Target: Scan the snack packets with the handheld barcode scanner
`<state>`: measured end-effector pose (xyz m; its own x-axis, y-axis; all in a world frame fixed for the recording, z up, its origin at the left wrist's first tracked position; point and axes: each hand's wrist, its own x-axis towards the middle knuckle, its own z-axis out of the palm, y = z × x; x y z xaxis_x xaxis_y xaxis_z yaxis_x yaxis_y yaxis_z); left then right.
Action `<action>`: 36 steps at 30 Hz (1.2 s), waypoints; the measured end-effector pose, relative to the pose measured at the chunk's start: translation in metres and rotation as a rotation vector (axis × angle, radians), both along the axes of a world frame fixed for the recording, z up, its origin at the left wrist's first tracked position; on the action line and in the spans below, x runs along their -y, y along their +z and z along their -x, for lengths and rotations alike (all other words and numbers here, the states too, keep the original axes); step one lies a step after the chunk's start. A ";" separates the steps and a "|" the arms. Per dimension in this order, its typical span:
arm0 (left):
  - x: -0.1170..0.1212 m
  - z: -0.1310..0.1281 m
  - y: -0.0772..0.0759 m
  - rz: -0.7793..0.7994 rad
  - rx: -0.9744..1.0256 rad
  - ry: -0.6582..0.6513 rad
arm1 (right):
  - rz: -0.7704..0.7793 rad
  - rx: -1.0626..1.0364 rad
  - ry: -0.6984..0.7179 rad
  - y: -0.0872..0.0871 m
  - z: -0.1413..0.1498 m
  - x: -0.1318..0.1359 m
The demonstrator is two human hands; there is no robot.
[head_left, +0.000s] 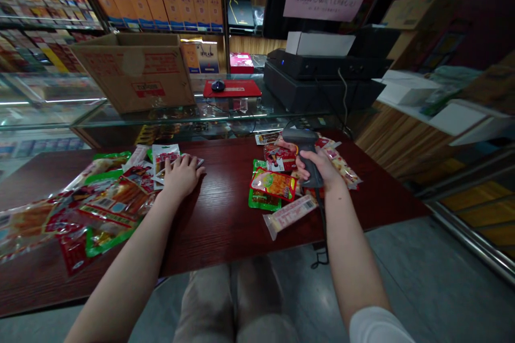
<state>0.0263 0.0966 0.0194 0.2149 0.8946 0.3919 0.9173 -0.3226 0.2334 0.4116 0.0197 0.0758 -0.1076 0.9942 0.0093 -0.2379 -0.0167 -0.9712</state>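
My right hand (319,167) is wrapped round the handle of a grey barcode scanner (302,142), held over a small heap of snack packets (277,185) on the right of the dark red wooden table (225,220). The scanner's cable hangs down past the table's front edge. My left hand (183,174) lies flat on the table with fingers stretched out, resting on the edge of a white and red snack packet (164,156). A larger spread of red and green snack packets (96,201) lies to its left.
Behind the table runs a glass counter (120,115) carrying an open cardboard box (134,69), a red mouse pad with a mouse (218,86) and a black printer (322,77). Shelves of boxed goods fill the back. My knees show below the table's front edge.
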 end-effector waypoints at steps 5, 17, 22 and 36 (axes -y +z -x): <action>0.017 -0.055 0.011 -0.055 0.184 -0.186 | -0.053 0.008 -0.120 -0.001 -0.011 -0.002; 0.012 -0.146 0.000 0.389 0.126 -0.358 | -0.026 0.062 -0.271 -0.004 -0.025 -0.005; -0.007 -0.119 0.005 0.393 0.405 -0.321 | -0.009 0.061 -0.218 -0.002 -0.022 -0.003; 0.002 -0.079 0.041 0.711 1.798 -0.203 | 0.018 0.018 0.078 0.003 0.018 -0.007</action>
<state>0.1052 0.0946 0.0607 0.1435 0.9814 -0.1273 -0.5358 0.1852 0.8238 0.3939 0.0268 0.0785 -0.1843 0.9828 -0.0113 -0.2180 -0.0521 -0.9746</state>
